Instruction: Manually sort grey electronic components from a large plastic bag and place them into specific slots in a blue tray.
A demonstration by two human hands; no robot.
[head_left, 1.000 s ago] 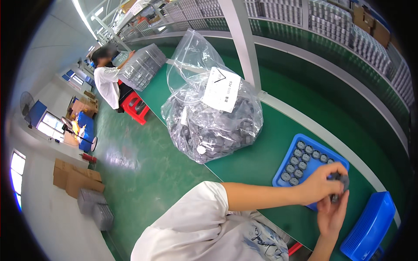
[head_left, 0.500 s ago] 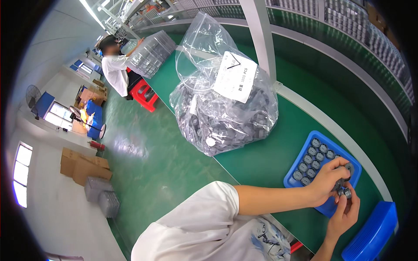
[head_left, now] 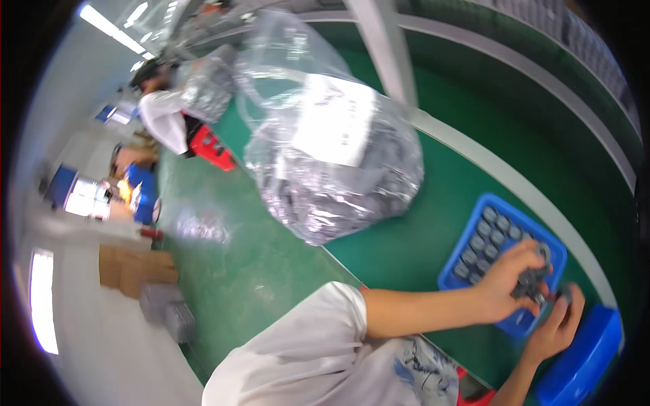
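Note:
My left hand is closed around several small dark grey parts, above a blue tray. Just to its right, my right hand has a small dark round part pinched at the fingertips; motion blurs it. Rows of grey round parts lie in the far left portion of the tray. My left hand and forearm hide some of the tray's near side.
A large clear bag of grey parts with a white label stands on the green table, left of the tray. A blue bin sits at right. Farther off, a person sits by stacked clear trays.
My right hand has moved right, away from my left hand, taking a small part with it. My left hand still holds its parts. The whole view has shifted slightly and blurred.

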